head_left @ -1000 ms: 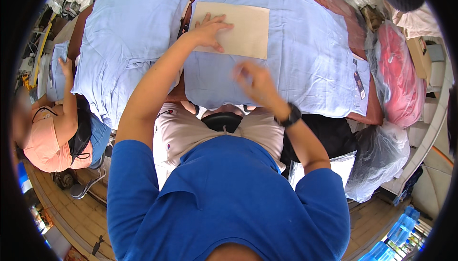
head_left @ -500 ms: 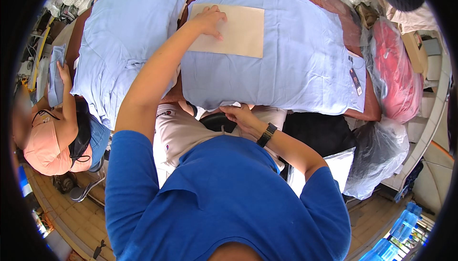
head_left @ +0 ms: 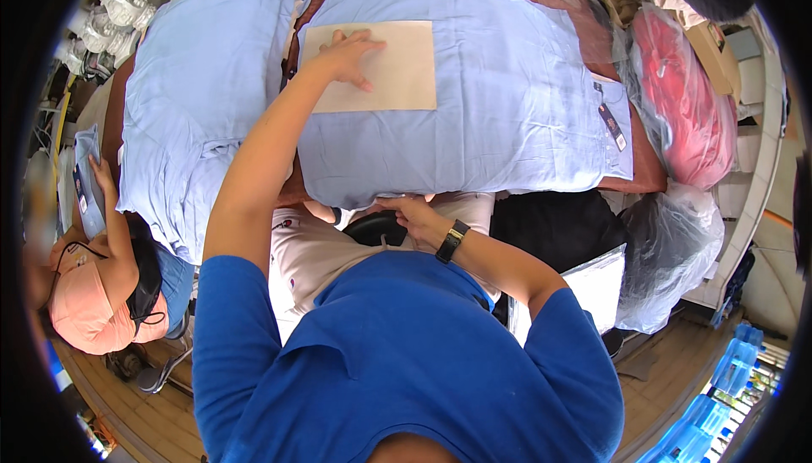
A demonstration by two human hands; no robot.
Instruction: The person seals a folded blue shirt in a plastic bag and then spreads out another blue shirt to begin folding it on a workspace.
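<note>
My left hand lies with fingers spread on a beige rectangular sheet of card. Under the card, a light-blue garment is spread over the table, with a dark hang tag at its right end. At the near edge of that garment, my right hand is closed on the hem, a dark watch on its wrist. Its fingertips are partly hidden by the cloth. To the left lies another heap of light-blue garments, rumpled at its near end.
A person in a peach top at the left holds a folded light-blue garment. Brown cloth covers the table. At the right are a plastic-wrapped red bundle, a cardboard box and a clear plastic bag.
The view has shifted, so the table and garments sit farther left. My left hand stays spread on the card, and my right hand stays at the hem. The person's folded garment has turned, showing a tag.
</note>
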